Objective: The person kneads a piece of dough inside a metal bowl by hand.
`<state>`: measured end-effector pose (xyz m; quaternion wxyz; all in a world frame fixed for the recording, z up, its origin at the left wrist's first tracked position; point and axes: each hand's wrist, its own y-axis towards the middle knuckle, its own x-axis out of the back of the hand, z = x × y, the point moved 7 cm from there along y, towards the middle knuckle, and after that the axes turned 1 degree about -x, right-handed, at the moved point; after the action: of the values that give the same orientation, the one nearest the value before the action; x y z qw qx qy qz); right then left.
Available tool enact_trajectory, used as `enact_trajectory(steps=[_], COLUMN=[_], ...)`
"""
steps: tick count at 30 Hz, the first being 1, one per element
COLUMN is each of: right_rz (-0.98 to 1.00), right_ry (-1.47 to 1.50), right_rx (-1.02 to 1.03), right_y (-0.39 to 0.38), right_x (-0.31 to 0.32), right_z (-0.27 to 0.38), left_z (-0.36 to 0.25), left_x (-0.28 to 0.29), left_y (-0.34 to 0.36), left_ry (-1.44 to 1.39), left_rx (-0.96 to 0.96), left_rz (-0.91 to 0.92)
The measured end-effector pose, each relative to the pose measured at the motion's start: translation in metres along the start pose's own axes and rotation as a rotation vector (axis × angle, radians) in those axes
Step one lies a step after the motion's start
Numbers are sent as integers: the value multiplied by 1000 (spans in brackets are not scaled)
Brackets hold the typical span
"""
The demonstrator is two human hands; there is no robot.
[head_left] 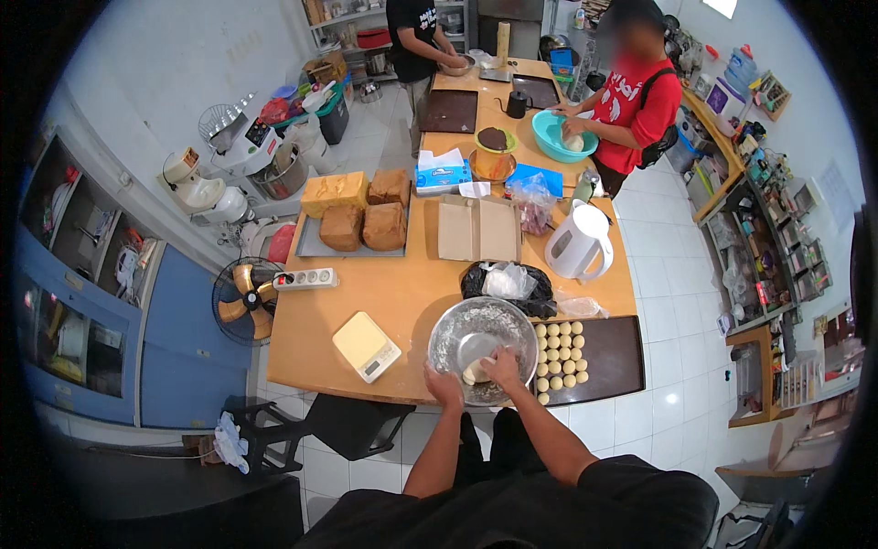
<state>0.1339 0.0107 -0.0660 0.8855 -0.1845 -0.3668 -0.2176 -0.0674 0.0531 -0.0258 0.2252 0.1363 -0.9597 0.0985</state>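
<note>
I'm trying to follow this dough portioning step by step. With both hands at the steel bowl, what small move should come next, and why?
Probably pinch off one more piece: the right hand rests on the dough lump in the steel bowl, the left hand is at its rim, and the dark tray beside it has bare space past the rows of dough balls.

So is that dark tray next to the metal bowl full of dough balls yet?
Not full. The dough balls sit in rows only at the left end of the dark tray, beside the metal bowl; the rest is bare.
</note>
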Motion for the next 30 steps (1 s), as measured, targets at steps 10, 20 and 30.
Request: enact_trajectory(steps=[10, 20, 30], right_rz=[161, 51, 207], right_ry=[280, -407, -551], right_rx=[39, 266, 180], right_y=[-6, -18, -35], right_x=[-19, -48, -52], right_z=[61, 77, 85], left_z=[32, 27, 80], left_x=[-5, 7, 5], left_y=[-56, -85, -33], left_ry=[97, -171, -238], left_rx=[61, 248, 190], left_rz=[-191, -100, -144])
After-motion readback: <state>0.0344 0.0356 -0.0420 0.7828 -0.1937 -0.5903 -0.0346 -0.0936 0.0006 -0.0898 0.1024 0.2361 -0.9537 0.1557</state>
